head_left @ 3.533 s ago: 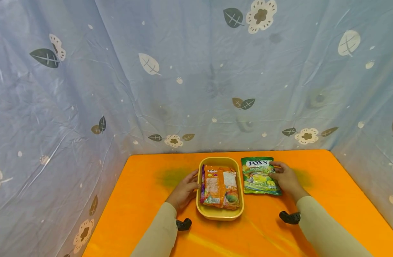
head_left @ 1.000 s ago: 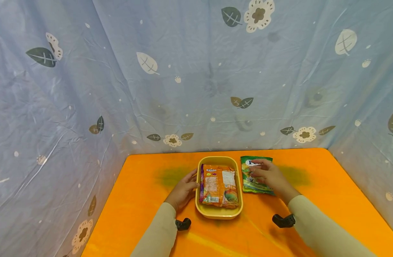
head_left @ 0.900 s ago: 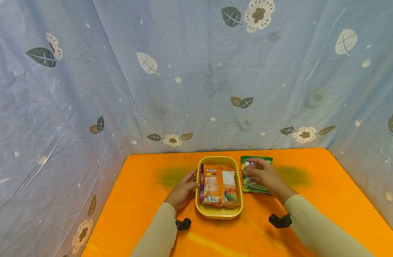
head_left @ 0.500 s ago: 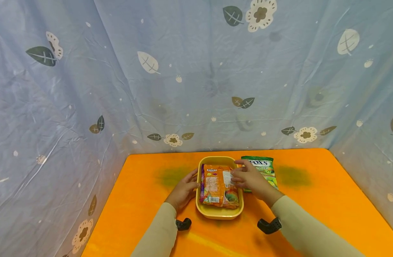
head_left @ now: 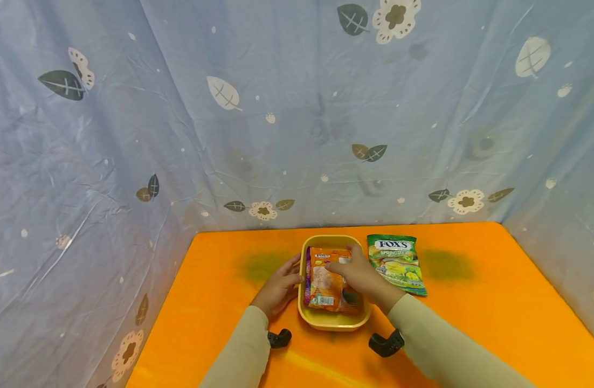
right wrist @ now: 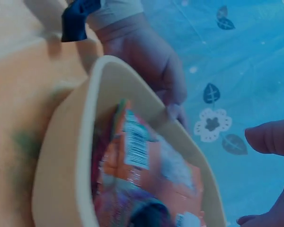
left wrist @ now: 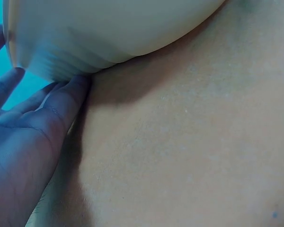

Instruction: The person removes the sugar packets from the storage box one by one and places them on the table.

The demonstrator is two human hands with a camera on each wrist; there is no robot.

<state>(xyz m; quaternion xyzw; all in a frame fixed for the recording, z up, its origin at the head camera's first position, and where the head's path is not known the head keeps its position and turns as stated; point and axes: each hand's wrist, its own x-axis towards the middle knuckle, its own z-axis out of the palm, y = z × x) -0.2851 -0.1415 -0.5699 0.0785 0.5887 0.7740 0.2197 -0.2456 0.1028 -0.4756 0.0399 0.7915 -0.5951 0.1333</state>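
My left hand (head_left: 277,288) rests against the left side of a yellow plastic tray (head_left: 333,327). In the left wrist view its extended fingers (left wrist: 71,94) touch the tray's outer wall and rim. Inside the tray lies an orange Fox's candy bag (head_left: 321,283), with a purple bag (head_left: 307,275) showing along its left edge. My right hand (head_left: 362,274) hovers over the right part of the orange bag and hides some of it. In the right wrist view its thumb (right wrist: 270,136) and fingers are spread, with nothing between them.
A green Fox's Spring Tea candy bag (head_left: 396,264) lies flat just right of the tray. All stand on an orange-covered table (head_left: 219,323). A light blue patterned curtain (head_left: 287,134) encloses the back and both sides.
My right hand has left the green candy bag and moved left over the tray, uncovering the green bag's front. The left hand has stayed at the tray's side.
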